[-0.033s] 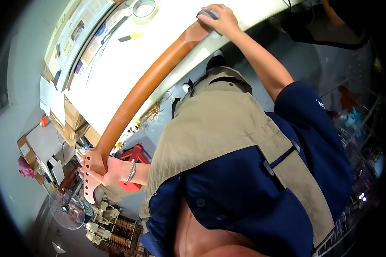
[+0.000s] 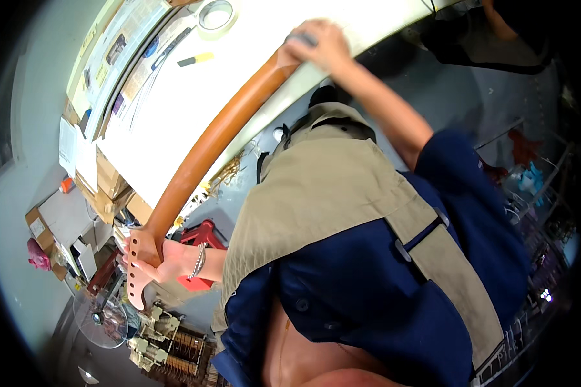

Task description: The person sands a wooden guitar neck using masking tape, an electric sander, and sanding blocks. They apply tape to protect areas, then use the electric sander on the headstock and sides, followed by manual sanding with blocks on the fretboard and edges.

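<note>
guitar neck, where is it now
Head view, left half: the guitar neck runs along the edge of the white table, between left hand and right hand.

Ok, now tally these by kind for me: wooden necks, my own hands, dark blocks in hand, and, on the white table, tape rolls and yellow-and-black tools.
Wooden neck: 1
Hands, left hand and right hand: 2
Dark block: 1
Tape roll: 1
Yellow-and-black tool: 1
Total: 6

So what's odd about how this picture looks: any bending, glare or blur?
In the head view, the guitar neck looks bowed and the corners go black; the white tabletop is nearly washed out; the right hand is blurred, the left hand sharper.
</note>
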